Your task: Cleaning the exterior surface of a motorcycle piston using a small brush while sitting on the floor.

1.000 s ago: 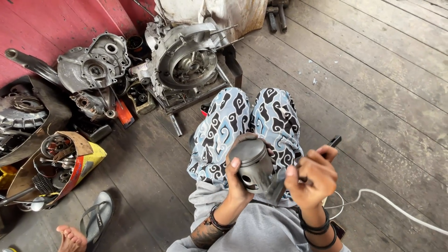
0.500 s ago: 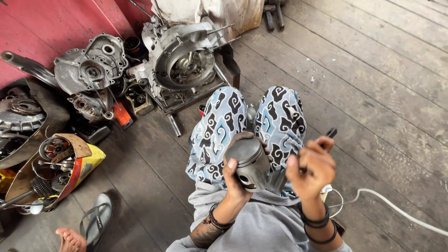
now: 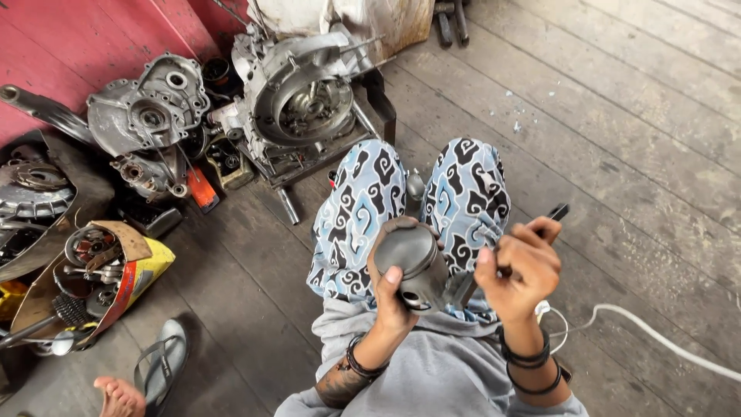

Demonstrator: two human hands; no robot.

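My left hand (image 3: 390,297) holds a grey metal piston (image 3: 413,259) in front of my tummy. My fingers wrap round its side and my thumb lies flat on it. The round top of the piston points up and a bit away from me. My right hand (image 3: 515,270) is closed tight on a thin dark tool (image 3: 552,214). The black end of the tool sticks out past my fingers. The other end goes down toward the bottom of the piston, but I cannot tell if it touches. I have dark bands (image 3: 529,363) on my right wrist.

Just past my hands are my knees in blue and white trousers (image 3: 363,208). I sit on a floor (image 3: 633,154) of grey wood planks. A white cable (image 3: 656,336) lies on the floor to my right. To my left, near me, a bare foot (image 3: 117,398) sits by a grey sandal (image 3: 162,369).

Further left, a torn yellow bag (image 3: 116,278) holds small metal parts. Beyond my knees stands a big engine case (image 3: 297,100) with a round hole in it. A second grey engine case (image 3: 147,116) leans beside it. Behind them is a red wall (image 3: 77,46).
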